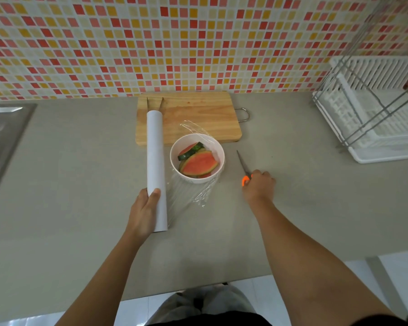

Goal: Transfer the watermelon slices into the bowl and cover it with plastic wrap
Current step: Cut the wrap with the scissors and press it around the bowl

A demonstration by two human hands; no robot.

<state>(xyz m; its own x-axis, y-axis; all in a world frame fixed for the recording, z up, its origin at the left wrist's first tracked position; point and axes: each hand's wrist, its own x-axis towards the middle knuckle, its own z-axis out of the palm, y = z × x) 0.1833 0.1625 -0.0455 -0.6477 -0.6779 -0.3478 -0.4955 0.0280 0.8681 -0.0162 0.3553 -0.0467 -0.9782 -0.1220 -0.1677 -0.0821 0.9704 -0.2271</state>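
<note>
A white bowl stands on the grey counter with several watermelon slices in it. Clear plastic wrap stretches from the white roll over and around the bowl, crumpled at its near side and bunched behind it. My left hand grips the near end of the roll, which lies just left of the bowl. Right of the bowl, my right hand closes on the orange handle of a pair of scissors, whose blades point away toward the cutting board.
A wooden cutting board with a metal handle lies behind the bowl, against the tiled wall. A white dish rack with a wire frame fills the right. A steel sink sits at the left. The counter's front edge runs near my body.
</note>
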